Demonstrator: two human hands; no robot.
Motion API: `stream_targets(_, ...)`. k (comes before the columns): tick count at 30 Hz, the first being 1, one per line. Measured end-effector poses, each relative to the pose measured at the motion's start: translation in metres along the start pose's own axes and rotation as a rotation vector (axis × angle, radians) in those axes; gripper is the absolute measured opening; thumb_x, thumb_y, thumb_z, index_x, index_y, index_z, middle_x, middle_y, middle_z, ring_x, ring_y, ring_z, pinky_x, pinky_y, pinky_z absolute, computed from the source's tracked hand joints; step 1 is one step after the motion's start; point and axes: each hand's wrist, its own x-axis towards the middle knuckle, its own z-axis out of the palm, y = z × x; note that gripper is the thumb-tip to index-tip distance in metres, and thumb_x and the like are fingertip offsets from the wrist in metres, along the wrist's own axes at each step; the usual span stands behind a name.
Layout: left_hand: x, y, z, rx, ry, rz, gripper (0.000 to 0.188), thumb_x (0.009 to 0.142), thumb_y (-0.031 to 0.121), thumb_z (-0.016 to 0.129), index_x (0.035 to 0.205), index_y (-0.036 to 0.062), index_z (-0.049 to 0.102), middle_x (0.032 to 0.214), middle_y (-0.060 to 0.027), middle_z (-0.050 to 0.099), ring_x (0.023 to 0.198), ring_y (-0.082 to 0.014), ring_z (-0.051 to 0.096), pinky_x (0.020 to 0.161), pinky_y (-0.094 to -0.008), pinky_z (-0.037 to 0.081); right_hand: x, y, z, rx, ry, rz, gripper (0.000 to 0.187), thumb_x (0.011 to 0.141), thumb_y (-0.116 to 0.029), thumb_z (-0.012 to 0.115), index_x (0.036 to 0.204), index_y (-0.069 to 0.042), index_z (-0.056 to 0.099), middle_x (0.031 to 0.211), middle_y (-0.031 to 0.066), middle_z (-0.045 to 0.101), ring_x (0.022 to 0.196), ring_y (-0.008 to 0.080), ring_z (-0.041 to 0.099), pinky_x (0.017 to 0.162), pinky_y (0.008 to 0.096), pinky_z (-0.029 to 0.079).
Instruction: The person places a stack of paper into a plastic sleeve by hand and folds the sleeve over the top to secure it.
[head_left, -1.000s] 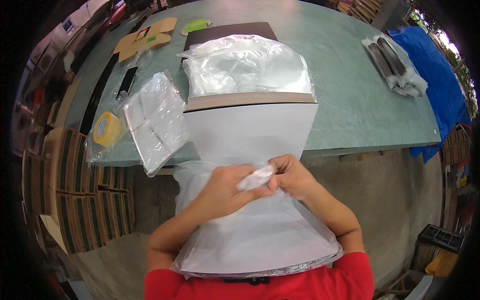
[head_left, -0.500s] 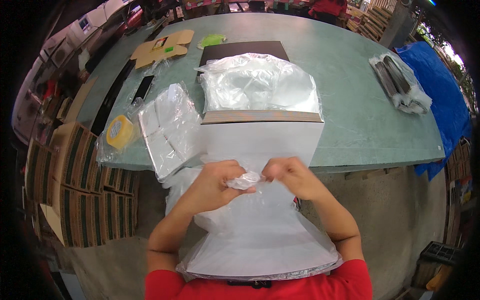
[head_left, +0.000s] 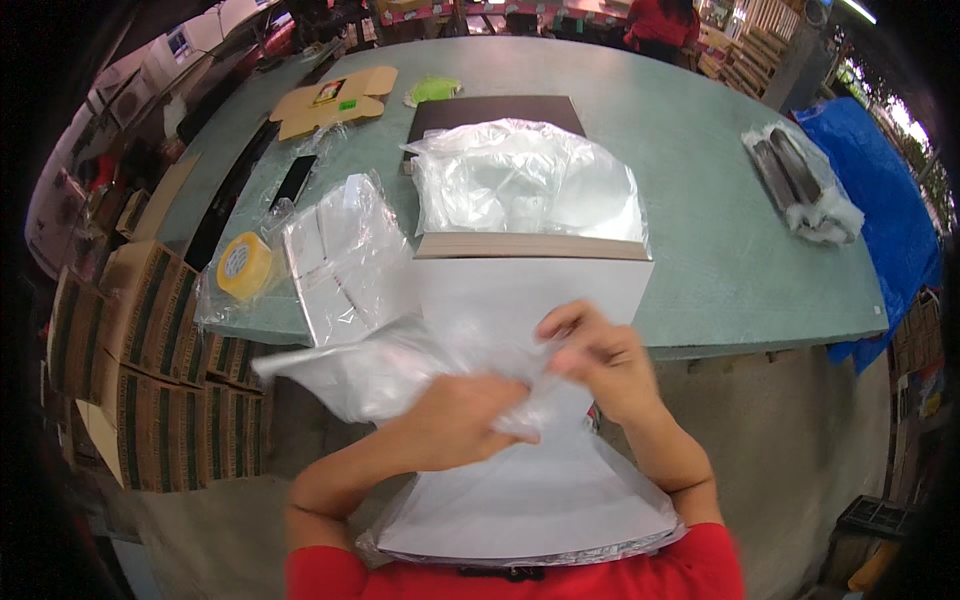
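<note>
Slightly blurred, my left hand point(head_left: 465, 420) is closed around a clear plastic bag point(head_left: 375, 370) whose loose part spreads to the left. Beside it, my right hand point(head_left: 605, 365) has its fingers curled and pinches the bag's bunched plastic between the two hands. Against my body, below the hands, lies a stack of white sheets point(head_left: 520, 510) in clear plastic. Just beyond them, a thick stack of boards point(head_left: 530, 246) with a white face rests at the table's edge, with crumpled clear plastic point(head_left: 525, 185) on top.
On the green table point(head_left: 740, 290) are a yellow tape roll point(head_left: 243, 265), a plastic-wrapped white packet point(head_left: 345, 260), flattened cardboard point(head_left: 330, 98) and a bagged dark bundle point(head_left: 800, 185). Cardboard boxes point(head_left: 165, 420) stand at left. A blue tarp point(head_left: 880, 200) hangs at right; a person in red point(head_left: 662, 28) is far off.
The bag's loose plastic has swung out to the left and opened wider. My left hand has moved slightly right and down; my right hand has shifted a little right.
</note>
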Motion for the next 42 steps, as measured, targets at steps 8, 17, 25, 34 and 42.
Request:
stream_targets(8, 0.012, 0.007, -0.022, -0.462, -0.15, -0.193, 0.017, 0.076, 0.017, 0.061, 0.08, 0.0005, 0.055, 0.063, -0.0061, 0.054, 0.057, -0.0093, 0.048, 0.055, -0.0247, 0.04, 0.012, -0.013, -0.028, 0.257, -0.029, 0.328, 0.021, 0.073, -0.02, 0.063, 0.075, -0.001, 0.054, 0.076, 0.0087, 0.058, 0.08, 0.0167, 0.056, 0.069, 0.0282, 0.043)
stream_targets(17, 0.005, -0.026, -0.037, -0.942, -0.193, -0.183, 0.013, 0.078, 0.015, 0.06, 0.083, 0.0043, 0.055, 0.071, 0.0012, 0.053, 0.066, -0.0069, 0.049, 0.056, -0.0207, 0.04, -0.004, -0.039, -0.01, 0.462, -0.695, 0.23, 0.032, 0.077, -0.025, 0.059, 0.088, 0.005, 0.055, 0.079, 0.0103, 0.057, 0.077, 0.0181, 0.056, 0.067, 0.031, 0.045)
stream_targets(25, 0.011, -0.008, -0.056, -0.869, -0.651, 0.144, 0.021, 0.077, 0.023, 0.054, 0.08, 0.0024, 0.049, 0.07, -0.0118, 0.059, 0.07, -0.0234, 0.059, 0.054, -0.0308, 0.046, -0.035, -0.002, -0.03, -1.159, -0.95, 0.26, 0.043, 0.07, -0.026, 0.063, 0.102, 0.001, 0.052, 0.097, 0.0137, 0.056, 0.099, 0.0256, 0.05, 0.081, 0.0415, 0.039)
stream_targets(34, -0.001, -0.042, -0.036, 0.743, -0.393, 0.085, 0.019, 0.064, 0.012, 0.053, 0.082, 0.0054, 0.054, 0.072, -0.0077, 0.057, 0.061, -0.0236, 0.057, 0.048, -0.0342, 0.045, -0.037, -0.064, -0.014, -0.955, -1.387, 0.121, 0.022, 0.071, -0.016, 0.05, 0.083, 0.002, 0.055, 0.072, 0.016, 0.055, 0.077, 0.0319, 0.053, 0.075, 0.041, 0.041)
stream_targets(42, -0.025, -0.017, -0.008, 0.383, -0.796, -0.133, 0.015, 0.067, 0.017, 0.054, 0.074, 0.0043, 0.051, 0.066, -0.0136, 0.057, 0.062, -0.0262, 0.058, 0.051, -0.0377, 0.046, -0.025, -0.039, -0.058, -1.811, -0.753, 0.019, 0.016, 0.065, -0.008, 0.052, 0.078, -0.002, 0.058, 0.074, 0.011, 0.058, 0.065, 0.0246, 0.056, 0.06, 0.0333, 0.046)
